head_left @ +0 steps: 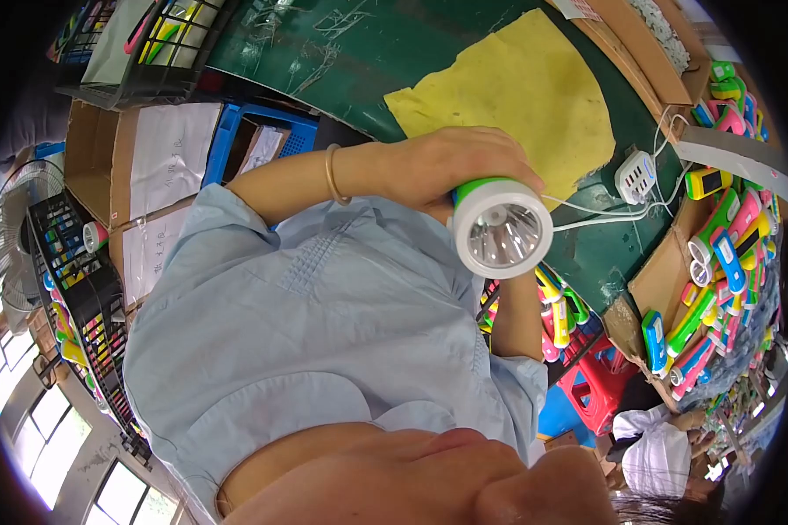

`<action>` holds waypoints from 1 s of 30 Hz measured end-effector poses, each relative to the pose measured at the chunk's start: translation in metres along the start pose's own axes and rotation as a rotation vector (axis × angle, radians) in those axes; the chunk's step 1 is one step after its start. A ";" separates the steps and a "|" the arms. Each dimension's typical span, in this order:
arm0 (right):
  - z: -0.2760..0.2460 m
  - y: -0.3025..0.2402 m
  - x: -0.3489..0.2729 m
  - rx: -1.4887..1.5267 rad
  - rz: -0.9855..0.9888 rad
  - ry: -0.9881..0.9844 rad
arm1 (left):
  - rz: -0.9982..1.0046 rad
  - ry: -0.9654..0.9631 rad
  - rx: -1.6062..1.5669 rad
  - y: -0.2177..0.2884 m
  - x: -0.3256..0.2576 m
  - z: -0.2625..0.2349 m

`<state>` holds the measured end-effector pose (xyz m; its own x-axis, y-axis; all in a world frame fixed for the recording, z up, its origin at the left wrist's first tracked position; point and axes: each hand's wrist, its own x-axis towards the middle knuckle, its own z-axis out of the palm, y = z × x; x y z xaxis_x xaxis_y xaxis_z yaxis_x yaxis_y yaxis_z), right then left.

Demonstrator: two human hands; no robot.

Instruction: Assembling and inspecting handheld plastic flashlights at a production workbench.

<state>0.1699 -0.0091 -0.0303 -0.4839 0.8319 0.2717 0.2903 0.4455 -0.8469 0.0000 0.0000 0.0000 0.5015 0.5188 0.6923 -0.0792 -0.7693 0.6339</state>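
Note:
A flashlight (503,229) with a white round head, a clear lens and a green body points its lens up at me. My left hand (464,166), with a bangle on its wrist, is wrapped round the body just behind the head. Behind the flashlight my right forearm (518,319) rises, and my right hand is hidden there, so its fingers do not show. Under and beyond the left hand a yellow cloth (525,87) lies on the green tabletop (350,61). White cables run close by the flashlight to a white multi-port USB charger (636,178).
Many colourful flashlights (718,262) lie heaped in a cardboard box at the right. Black crates (70,262) of flashlights stand at the left, near a fan (13,227). A blue stool (228,144) and a red stool (595,381) flank me. Another person (661,455) sits at the lower right.

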 end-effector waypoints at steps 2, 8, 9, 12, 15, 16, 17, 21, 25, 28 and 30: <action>-0.010 -0.023 0.011 -0.021 0.074 0.077 | -0.043 0.024 0.048 0.003 -0.006 -0.003; -0.025 -0.008 0.004 -0.053 0.102 0.185 | -0.209 0.010 0.186 0.000 -0.002 -0.005; -0.025 -0.008 0.001 -0.071 0.078 0.186 | -0.245 0.023 0.182 0.001 -0.002 -0.005; -0.025 -0.011 -0.004 -0.129 0.045 0.193 | -0.404 0.058 0.165 0.006 0.000 -0.004; -0.026 -0.022 0.002 -0.090 0.074 0.301 | -0.485 0.237 0.158 0.011 0.008 0.001; -0.030 -0.032 0.005 -0.059 0.083 0.326 | -0.502 0.264 0.146 0.008 0.009 -0.001; -0.037 -0.037 0.005 0.035 0.094 0.321 | -0.687 0.193 -0.231 0.009 0.012 -0.008; -0.050 -0.052 0.021 0.303 -0.002 0.216 | -0.822 0.268 -0.151 0.016 0.031 -0.011; -0.047 -0.060 0.038 -0.036 0.088 0.100 | -0.835 0.231 -0.052 0.011 0.030 -0.006; -0.041 -0.059 0.039 -0.194 0.092 0.149 | -0.934 0.248 0.024 0.007 0.029 -0.003; -0.036 -0.062 0.040 -0.399 0.050 0.222 | -0.850 0.321 0.135 0.002 0.029 0.001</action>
<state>0.1625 0.0080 0.0500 -0.2852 0.8870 0.3632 0.6253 0.4594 -0.6308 0.0153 0.0127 0.0210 0.0803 0.9930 0.0866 0.3180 -0.1078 0.9419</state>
